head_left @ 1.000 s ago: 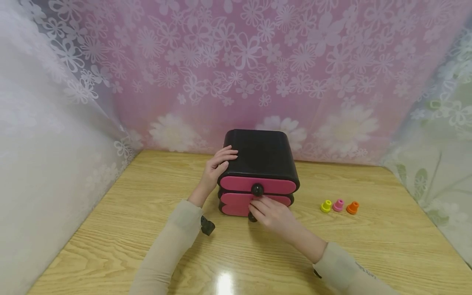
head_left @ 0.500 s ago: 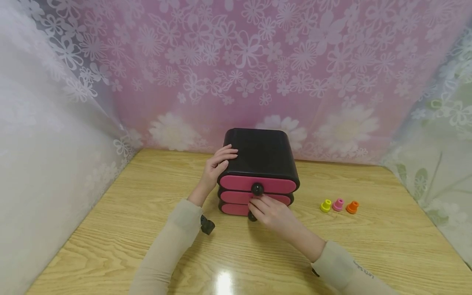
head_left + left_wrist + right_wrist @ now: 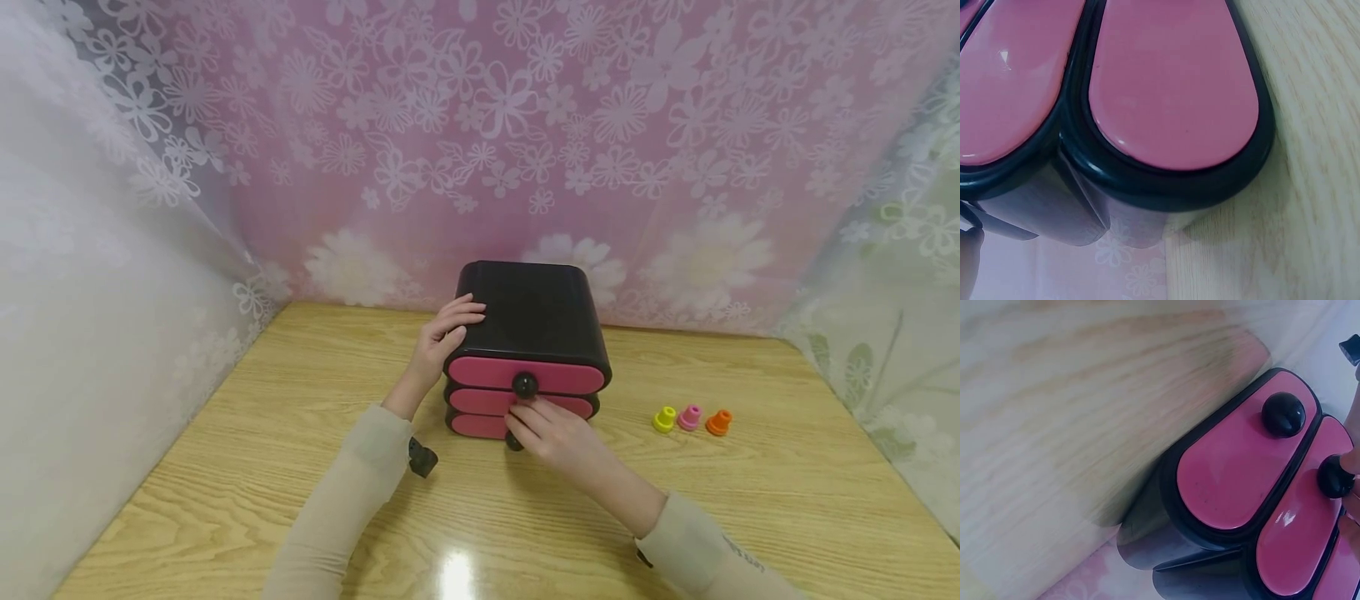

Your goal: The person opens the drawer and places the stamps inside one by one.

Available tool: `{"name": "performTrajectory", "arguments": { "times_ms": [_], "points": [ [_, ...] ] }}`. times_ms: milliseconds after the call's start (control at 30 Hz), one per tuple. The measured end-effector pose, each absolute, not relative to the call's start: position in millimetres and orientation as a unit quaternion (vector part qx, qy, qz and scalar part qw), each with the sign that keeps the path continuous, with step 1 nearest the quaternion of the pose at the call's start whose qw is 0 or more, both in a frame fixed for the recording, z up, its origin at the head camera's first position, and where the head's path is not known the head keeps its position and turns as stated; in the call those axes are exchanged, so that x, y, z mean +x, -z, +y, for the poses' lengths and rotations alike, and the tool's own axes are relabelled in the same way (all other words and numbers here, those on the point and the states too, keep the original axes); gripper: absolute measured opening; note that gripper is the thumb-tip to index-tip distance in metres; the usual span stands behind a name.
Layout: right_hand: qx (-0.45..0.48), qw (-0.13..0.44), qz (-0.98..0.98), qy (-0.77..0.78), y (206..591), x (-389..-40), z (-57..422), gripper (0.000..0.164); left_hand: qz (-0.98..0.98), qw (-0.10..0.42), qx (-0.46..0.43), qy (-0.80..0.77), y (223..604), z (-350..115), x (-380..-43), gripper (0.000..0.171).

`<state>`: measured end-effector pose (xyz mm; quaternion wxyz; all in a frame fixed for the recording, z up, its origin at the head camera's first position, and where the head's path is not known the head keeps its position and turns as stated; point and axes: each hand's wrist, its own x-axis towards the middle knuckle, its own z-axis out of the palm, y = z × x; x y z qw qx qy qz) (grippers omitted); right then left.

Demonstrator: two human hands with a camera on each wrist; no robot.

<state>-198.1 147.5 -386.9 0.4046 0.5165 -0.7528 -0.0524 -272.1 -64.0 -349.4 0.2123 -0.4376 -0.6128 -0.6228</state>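
Observation:
A black drawer cabinet point(image 3: 532, 308) with three pink drawer fronts and round black knobs stands on the table. My left hand point(image 3: 442, 333) rests on its upper left edge, fingers laid out over the top. At the front, my right hand point(image 3: 555, 433) pinches the knob point(image 3: 1332, 478) of the middle drawer point(image 3: 480, 401), which sits flush with the cabinet. That knob is hidden by the fingers in the head view. The top knob point(image 3: 525, 384) and the bottom knob point(image 3: 513, 441) are untouched. In the left wrist view, the bottom drawer point(image 3: 1172, 87) appears closed.
Three small plugs stand in a row to the right of the cabinet: yellow point(image 3: 663, 419), pink point(image 3: 689, 417) and orange point(image 3: 718, 422). Floral curtains point(image 3: 502, 167) hang behind and at both sides of the wooden table point(image 3: 225, 467).
The middle drawer, out a little one second ago, has gone in flush, with my right hand at its knob. My left hand has stayed on the cabinet.

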Motion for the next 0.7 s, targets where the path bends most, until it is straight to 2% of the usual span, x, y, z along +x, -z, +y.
{"name": "performTrajectory", "arguments": {
  "times_ms": [300,700],
  "points": [
    [0.534,0.405,-0.742,0.032,385.2,-187.1,149.5,0.046,-0.613,0.218,-0.440,0.620,348.7,-64.0,-272.0,0.025],
    [0.567,0.367,-0.737,0.033,397.0,-185.4,150.8,0.045,-0.608,0.219,-0.444,0.620,349.5,-62.7,-273.0,0.025]
  ]
}}
